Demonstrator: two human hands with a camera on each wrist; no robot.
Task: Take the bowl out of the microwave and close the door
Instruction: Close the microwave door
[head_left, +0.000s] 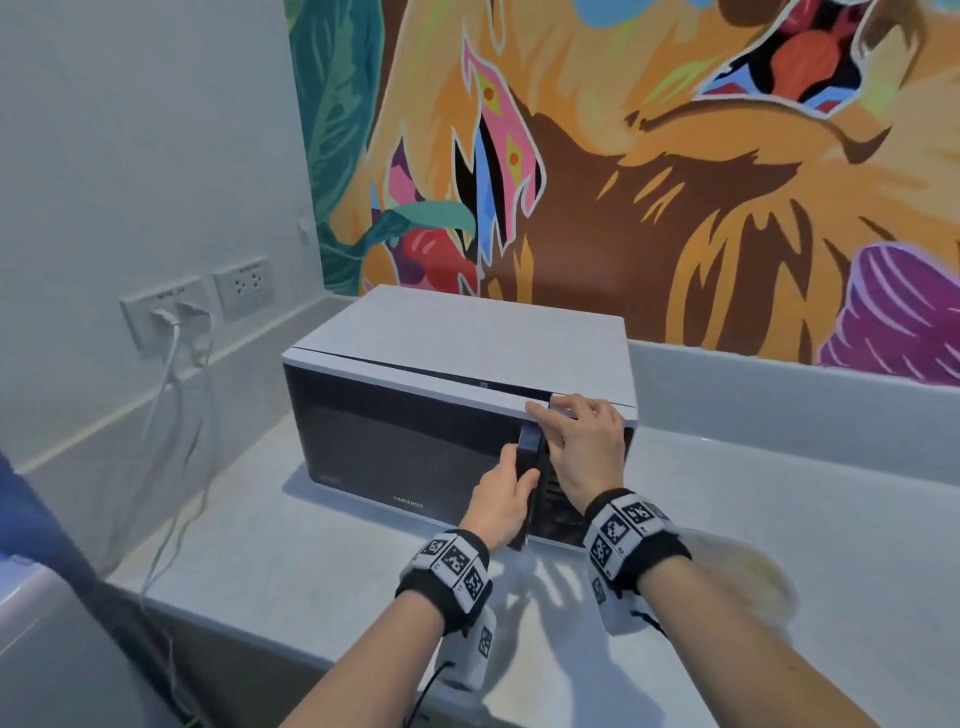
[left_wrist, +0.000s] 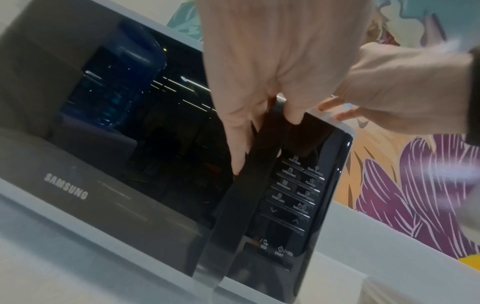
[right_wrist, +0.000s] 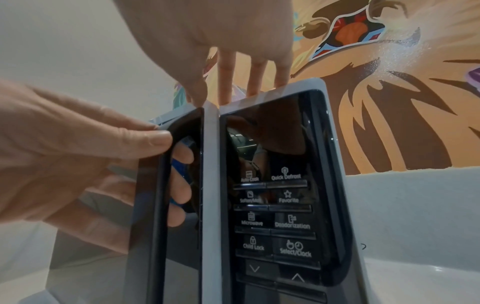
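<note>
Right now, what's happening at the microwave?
A person is working the door of a Samsung microwave on the counter. The left hand grips the black vertical door handle, fingers curled behind it. The right hand rests with straight fingers on the top edge above the control panel, apparently bracing the unit. The door is ajar by only a narrow gap. No bowl can be made out in these views.
</note>
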